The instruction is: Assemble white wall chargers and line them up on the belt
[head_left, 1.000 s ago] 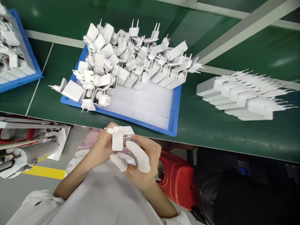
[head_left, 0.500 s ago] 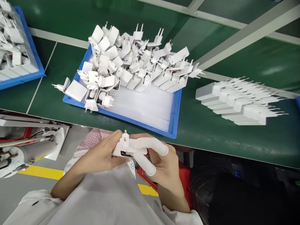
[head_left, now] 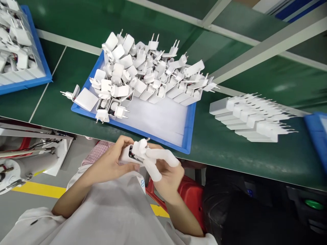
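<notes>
Both my hands hold one white charger plug (head_left: 135, 153) just below the edge of the green belt (head_left: 230, 149). My left hand (head_left: 112, 161) wraps the charger's body from the left. My right hand (head_left: 165, 168), with white finger cots on two fingers, grips the pronged cap end; the prongs point up and right, and dark electronics show in the gap. Beyond them, a blue tray (head_left: 189, 126) holds a heap of several white charger parts (head_left: 145, 75), with its near right part showing bare white lining.
A row of several finished white chargers (head_left: 252, 117) lies on the belt to the right. Another blue tray (head_left: 28, 80) of parts sits far left, and a blue tray corner (head_left: 315, 131) at right. A metal machine (head_left: 28, 156) stands at lower left, a red stool (head_left: 189, 197) below.
The charger has been turned in my hands: the pronged cap now tilts up and right, and the body has opened slightly. The view has shifted a little, bringing a blue tray corner in at right.
</notes>
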### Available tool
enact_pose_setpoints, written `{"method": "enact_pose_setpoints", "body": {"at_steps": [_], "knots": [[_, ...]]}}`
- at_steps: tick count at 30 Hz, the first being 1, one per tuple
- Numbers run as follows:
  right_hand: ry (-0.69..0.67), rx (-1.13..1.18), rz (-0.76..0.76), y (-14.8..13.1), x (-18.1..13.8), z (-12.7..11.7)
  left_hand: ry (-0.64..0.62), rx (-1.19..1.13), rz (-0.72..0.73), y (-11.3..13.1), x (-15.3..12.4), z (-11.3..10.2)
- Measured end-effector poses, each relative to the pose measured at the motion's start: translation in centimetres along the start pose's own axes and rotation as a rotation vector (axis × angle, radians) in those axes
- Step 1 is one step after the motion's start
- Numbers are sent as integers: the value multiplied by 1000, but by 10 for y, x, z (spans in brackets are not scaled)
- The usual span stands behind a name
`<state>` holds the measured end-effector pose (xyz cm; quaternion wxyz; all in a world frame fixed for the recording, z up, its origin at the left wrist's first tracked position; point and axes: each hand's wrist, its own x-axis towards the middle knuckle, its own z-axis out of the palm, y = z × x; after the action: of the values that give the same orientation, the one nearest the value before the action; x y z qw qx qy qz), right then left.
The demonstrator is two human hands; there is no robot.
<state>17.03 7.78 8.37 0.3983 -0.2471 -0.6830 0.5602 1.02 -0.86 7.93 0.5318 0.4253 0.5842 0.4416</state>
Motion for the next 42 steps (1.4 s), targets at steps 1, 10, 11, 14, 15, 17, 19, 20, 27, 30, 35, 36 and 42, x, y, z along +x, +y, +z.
{"method": "enact_pose_setpoints", "body": {"at_steps": [1, 10, 11, 14, 15, 17, 19, 20, 27, 30, 35, 36, 42], "knots": [[80, 32, 32, 9, 1, 7, 77, 39, 33, -7, 4, -1], [218, 219, 203, 66, 3, 38, 308, 324, 553, -65, 18, -28], [232, 226, 220, 68, 2, 39, 307, 318, 564, -66, 17, -27], [264, 228, 261, 67, -1, 42, 320, 298, 549, -62, 13, -21], [271, 234, 274, 65, -1, 42, 322, 293, 539, -59, 12, -19], [279, 253, 294, 59, 0, 44, 314, 288, 509, -52, 10, -18], [279, 261, 302, 51, 2, 45, 303, 283, 485, -46, 7, -19], [277, 258, 297, 47, 3, 46, 301, 278, 478, -44, 5, -19], [220, 250, 260, 25, 6, 48, 367, 263, 546, -33, -2, -19], [206, 276, 235, 21, 7, 48, 410, 265, 644, -33, 0, -17], [172, 247, 173, 15, 8, 49, 431, 232, 729, -36, 2, -14], [144, 237, 154, 14, 9, 49, 432, 226, 739, -37, 2, -14], [-63, 30, -6, 8, 14, 30, 402, 219, 692, -40, -5, -12]]}}
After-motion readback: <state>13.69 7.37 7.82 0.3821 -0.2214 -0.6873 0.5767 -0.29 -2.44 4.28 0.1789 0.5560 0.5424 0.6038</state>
